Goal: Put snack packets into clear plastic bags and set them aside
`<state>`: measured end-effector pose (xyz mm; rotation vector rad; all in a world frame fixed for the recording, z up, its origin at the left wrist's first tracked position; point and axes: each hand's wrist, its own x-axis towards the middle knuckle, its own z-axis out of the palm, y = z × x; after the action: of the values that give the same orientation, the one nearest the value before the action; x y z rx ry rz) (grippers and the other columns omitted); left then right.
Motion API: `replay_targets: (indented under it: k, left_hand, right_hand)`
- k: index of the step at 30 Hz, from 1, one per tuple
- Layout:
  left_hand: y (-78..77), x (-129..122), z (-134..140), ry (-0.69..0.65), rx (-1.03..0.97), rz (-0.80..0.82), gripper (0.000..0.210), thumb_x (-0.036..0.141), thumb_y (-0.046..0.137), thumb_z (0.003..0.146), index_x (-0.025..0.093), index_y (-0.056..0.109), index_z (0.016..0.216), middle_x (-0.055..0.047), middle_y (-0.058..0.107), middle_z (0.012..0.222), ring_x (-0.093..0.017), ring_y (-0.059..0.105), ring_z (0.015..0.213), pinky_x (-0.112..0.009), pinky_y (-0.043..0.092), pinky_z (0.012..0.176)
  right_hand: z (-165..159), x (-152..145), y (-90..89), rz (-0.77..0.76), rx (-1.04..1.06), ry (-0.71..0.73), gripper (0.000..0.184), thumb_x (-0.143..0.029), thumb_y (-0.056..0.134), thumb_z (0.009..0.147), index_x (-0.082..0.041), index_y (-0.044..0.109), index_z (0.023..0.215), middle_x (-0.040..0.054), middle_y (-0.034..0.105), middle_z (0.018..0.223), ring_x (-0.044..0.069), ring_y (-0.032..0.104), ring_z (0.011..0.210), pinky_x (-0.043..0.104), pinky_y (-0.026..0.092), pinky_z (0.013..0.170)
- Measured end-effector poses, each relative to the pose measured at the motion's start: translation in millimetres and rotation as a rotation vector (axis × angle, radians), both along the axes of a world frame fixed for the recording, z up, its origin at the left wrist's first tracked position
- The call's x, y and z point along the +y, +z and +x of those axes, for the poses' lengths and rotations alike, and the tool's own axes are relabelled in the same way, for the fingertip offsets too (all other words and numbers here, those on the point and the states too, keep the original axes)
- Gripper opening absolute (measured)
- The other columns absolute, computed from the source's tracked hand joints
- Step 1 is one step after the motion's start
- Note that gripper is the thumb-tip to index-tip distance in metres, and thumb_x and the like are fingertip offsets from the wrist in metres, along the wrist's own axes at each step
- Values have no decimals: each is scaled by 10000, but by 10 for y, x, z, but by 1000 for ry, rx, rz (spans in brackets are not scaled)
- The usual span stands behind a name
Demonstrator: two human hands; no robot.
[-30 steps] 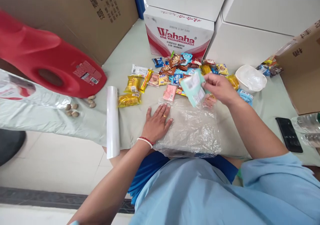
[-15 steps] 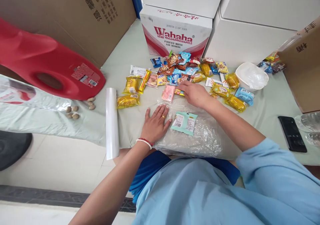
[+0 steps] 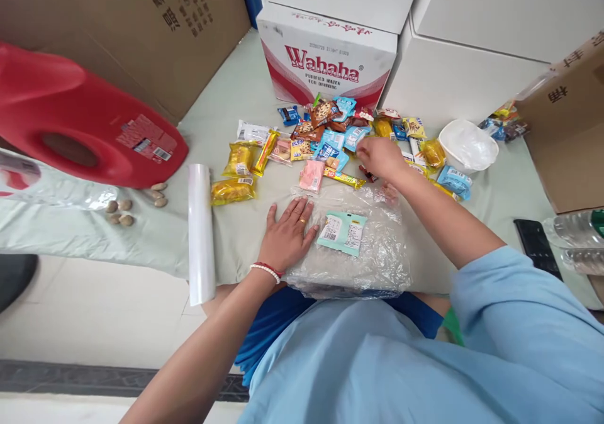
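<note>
My left hand (image 3: 287,235) lies flat with fingers spread on a clear plastic wrap sheet (image 3: 377,254), beside a mint-green snack packet (image 3: 343,233). My right hand (image 3: 381,160) is at the near side of the snack pile, its fingers curled together against a light-blue packet (image 3: 356,138). Whether it grips that packet is hidden. Below those fingers lies a small dark-brown packet (image 3: 368,173), partly covered. A yellow stick-shaped snack (image 3: 344,178) and a pink packet (image 3: 312,176) rest between my hands. Blue biscuit packets (image 3: 331,155) lie just left of my right fingers.
Left of my hand stands a roll of plastic film (image 3: 201,235); yellow-wrapped cakes (image 3: 233,190) are near it. A red jug (image 3: 94,128) and several pebble-like pieces (image 3: 125,205) lie farther left. Behind stands a Wahaba-style "Wahaha" carton (image 3: 325,59); right are a white bowl (image 3: 467,150) and phone (image 3: 538,248).
My right hand has shifted right and slightly up, uncovering the yellow stick snack. Packets near its fingers have been disturbed, and more of a blue biscuit packet shows. My left hand stays on the wrap.
</note>
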<state>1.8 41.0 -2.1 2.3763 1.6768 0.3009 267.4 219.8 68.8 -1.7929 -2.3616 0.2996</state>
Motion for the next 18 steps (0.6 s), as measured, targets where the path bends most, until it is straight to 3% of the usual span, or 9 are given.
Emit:
replay_targets:
  k: [3, 5, 8, 10, 12, 15, 18]
  left_hand:
    - [-6, 3, -3, 0, 14, 3, 611, 479, 347, 1083, 238, 403, 1642, -119, 374, 1713, -296, 368, 1592, -646, 81, 1323]
    - [-9, 2, 0, -1, 14, 4, 614, 483, 345, 1083, 233, 404, 1641, -119, 375, 1713, -295, 370, 1591, -645, 81, 1323]
    - [-11, -5, 9, -4, -3, 5, 612, 486, 342, 1085, 227, 412, 1635, -118, 383, 1712, -291, 370, 1590, -639, 69, 1325]
    - [-13, -8, 10, -2, -23, 10, 616, 487, 343, 1085, 221, 411, 1636, -116, 375, 1717, -293, 361, 1595, -637, 59, 1327]
    - [-14, -9, 9, 4, -40, 12, 620, 486, 343, 1084, 219, 404, 1640, -113, 360, 1725, -297, 345, 1602, -637, 52, 1328]
    - [-9, -11, 10, 6, -47, 1, 615, 477, 335, 1085, 223, 403, 1641, -108, 356, 1728, -295, 339, 1605, -631, 46, 1329]
    - [2, -16, 17, 3, -47, -2, 611, 480, 327, 1089, 225, 409, 1638, -110, 359, 1725, -292, 341, 1605, -628, 41, 1328]
  right_hand:
    - [-357, 111, -58, 22, 30, -5, 406, -355, 650, 972, -192, 682, 1342, 161, 726, 1279, 356, 663, 1149, 454, 515, 963]
    - [-564, 171, -146, -15, -24, -15, 498, -362, 712, 932, -175, 642, 1389, 188, 709, 1303, 372, 666, 1152, 461, 525, 950]
    - [-648, 202, -229, -8, -16, -41, 403, -309, 709, 934, -167, 681, 1310, 180, 724, 1226, 375, 671, 1133, 473, 525, 949]
    - [-540, 145, -185, 60, 85, -18, 298, -303, 661, 969, -175, 710, 1234, 149, 731, 1141, 354, 665, 1114, 476, 517, 959]
    - [-349, -25, -69, 154, 214, 85, 255, -346, 630, 995, -188, 727, 1171, 122, 722, 1084, 321, 653, 1076, 458, 514, 953]
    - [-56, -551, 87, 272, 350, 292, 234, -399, 621, 1011, -224, 740, 1112, 81, 699, 998, 259, 638, 948, 394, 517, 863]
    - [97, -1224, 13, 340, 336, 405, 213, -340, 569, 1050, -245, 752, 1105, 56, 664, 915, 211, 604, 842, 339, 471, 762]
